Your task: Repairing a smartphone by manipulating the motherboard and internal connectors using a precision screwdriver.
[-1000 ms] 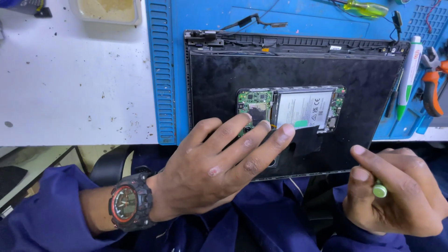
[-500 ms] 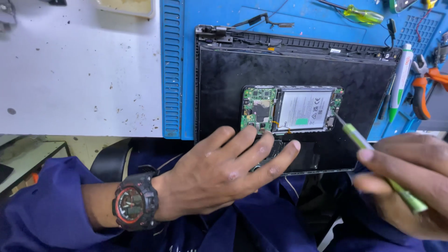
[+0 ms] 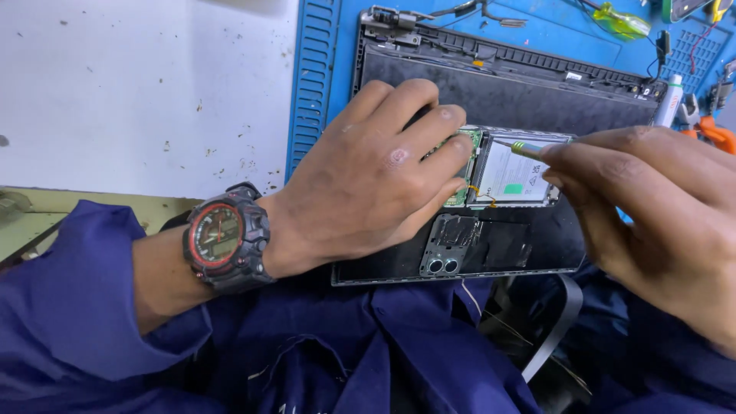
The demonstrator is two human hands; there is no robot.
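Fingers of your left hand [image 3: 368, 184] are spread flat and pressed down on the opened phone [image 3: 502, 172], covering its green circuit board [image 3: 469, 172] at the left end; that hand grips nothing, it only pins the phone in place. The phone lies face down with its back off, battery [image 3: 517, 178] exposed, on top of a black laptop lid [image 3: 498, 92] that rests on the blue repair mat [image 3: 314, 84] at the counter's [image 3: 138, 92] near edge. Your right hand [image 3: 652, 207] is closed around a thin screwdriver with a green shaft [image 3: 525, 149], its tip touching the phone's upper edge above the battery, though the exact contact spot is hard to make out. A red and black wristwatch [image 3: 224, 245] sits on your left wrist. More tools lie at the mat's far right.
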